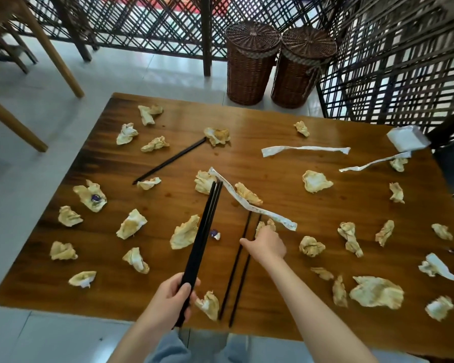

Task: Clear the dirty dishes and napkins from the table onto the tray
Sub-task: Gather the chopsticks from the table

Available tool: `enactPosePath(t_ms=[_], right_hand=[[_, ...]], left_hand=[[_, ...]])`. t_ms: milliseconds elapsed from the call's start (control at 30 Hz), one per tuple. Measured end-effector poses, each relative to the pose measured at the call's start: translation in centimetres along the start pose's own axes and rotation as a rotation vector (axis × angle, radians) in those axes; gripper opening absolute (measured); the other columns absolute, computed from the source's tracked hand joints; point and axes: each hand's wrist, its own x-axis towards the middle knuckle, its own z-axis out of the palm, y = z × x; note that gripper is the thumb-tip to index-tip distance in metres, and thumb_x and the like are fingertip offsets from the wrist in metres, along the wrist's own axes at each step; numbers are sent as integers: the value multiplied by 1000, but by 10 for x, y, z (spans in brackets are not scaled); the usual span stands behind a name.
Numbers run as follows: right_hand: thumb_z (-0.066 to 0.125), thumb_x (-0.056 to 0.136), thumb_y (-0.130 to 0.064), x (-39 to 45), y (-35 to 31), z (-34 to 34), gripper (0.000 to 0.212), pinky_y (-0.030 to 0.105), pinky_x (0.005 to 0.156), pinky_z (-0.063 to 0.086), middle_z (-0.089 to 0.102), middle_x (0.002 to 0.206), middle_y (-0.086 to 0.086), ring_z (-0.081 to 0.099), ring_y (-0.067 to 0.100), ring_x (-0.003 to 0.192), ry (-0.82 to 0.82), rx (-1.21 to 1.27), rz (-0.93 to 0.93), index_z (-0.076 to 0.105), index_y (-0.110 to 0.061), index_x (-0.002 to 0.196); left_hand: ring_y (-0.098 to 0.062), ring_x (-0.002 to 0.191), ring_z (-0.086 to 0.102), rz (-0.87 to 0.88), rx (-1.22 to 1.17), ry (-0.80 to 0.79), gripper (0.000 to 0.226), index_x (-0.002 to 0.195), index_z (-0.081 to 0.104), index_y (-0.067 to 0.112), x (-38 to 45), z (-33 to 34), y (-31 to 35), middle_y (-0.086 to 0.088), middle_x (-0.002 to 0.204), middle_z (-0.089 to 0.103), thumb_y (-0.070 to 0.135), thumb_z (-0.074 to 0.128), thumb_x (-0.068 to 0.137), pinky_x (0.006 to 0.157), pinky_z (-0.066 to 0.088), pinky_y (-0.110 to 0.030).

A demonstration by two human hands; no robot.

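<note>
Nearest to the camera, the left hand has its grip closed around a bundle of black chopsticks, and the right hand reaches with loosely open fingers to a loose pair of chopsticks on the tabletop. Crumpled napkins lie all around; no tray is visible. I think the thin pair can roll or slip away, because the open fingers only touch it.

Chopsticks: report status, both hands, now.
Left hand grips chopstick bundle. Right hand open, reaching the pair on the table. Crumpled napkins crowd both; no tray visible.
</note>
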Motion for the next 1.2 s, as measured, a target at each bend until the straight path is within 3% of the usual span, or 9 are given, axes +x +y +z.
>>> enactPosePath(t_ms=[100, 233, 333, 533, 767, 867, 933, 1033, 1200], right_hand=[[67, 74, -59, -3, -16, 10, 42, 27, 54, 39, 51, 73, -5, 55, 16, 72, 103, -124, 5, 57, -20, 87], [70, 79, -42, 0, -31, 19, 26, 28, 64, 48, 64, 90, -1, 63, 20, 87, 94, -125, 73, 61, -20, 91], [66, 83, -24, 4, -38, 18, 12, 29, 64, 45, 64, 96, 1, 62, 20, 93, 89, -86, 144, 61, -21, 93], [64, 84, -17, 14, -38, 17, 15, 29, 65, 45, 63, 101, 2, 61, 21, 95, 58, -10, 203, 60, -19, 98], [68, 80, -19, 20, -32, 9, 16, 26, 55, 46, 65, 84, 3, 64, 18, 79, 13, 158, 187, 52, -16, 74], [72, 78, -18, 22, -35, -8, 17, 27, 53, 54, 66, 72, 4, 67, 15, 61, -64, 351, 185, 58, -10, 78], [72, 79, -10, 18, -42, -24, 18, 30, 57, 58, 63, 76, 7, 68, 18, 63, -133, 619, 177, 54, -7, 82], [67, 82, -3, 3, -56, -50, 17, 23, 48, 54, 66, 82, 11, 69, 15, 64, -264, 936, 114, 54, -6, 91], [65, 85, -4, -18, -76, -71, 18, 24, 61, 56, 70, 92, 15, 72, 18, 76, -425, 1077, -76, 60, -3, 102]], left_hand=[[-14, 47, 46, -13, 22, -5, 20, 102, 59, 3, 3, -17, 1, -5, 61, 53, 7, 40, 100, 43, 38, -22], [-15, 48, 46, -11, 44, -17, 19, 102, 59, 3, 6, -38, 5, -6, 63, 53, 8, 41, 99, 45, 40, -22], [-15, 49, 47, -5, 56, -18, 20, 101, 59, 3, 11, -46, 8, -7, 65, 53, 8, 40, 99, 47, 42, -23], [-14, 48, 48, 1, 92, -31, 20, 101, 60, 4, 18, -50, 8, -4, 64, 55, 8, 40, 100, 47, 41, -22], [-13, 49, 49, -25, 92, -33, 21, 101, 60, 6, 20, -50, 9, -2, 63, 56, 11, 39, 100, 48, 41, -22], [-12, 49, 49, -17, 103, -27, 20, 101, 59, 6, 21, -47, 13, -3, 64, 55, 10, 40, 100, 48, 42, -21], [-12, 48, 49, -11, 102, -23, 20, 102, 59, 5, 22, -46, 16, -3, 65, 55, 10, 40, 100, 47, 42, -21], [-11, 48, 49, 1, 111, -25, 20, 102, 58, 6, 24, -43, 22, -3, 65, 54, 10, 40, 100, 47, 41, -20], [-11, 51, 52, 7, 153, -26, 19, 101, 60, 11, 27, -36, 31, -4, 67, 55, 10, 41, 100, 48, 44, -20]])
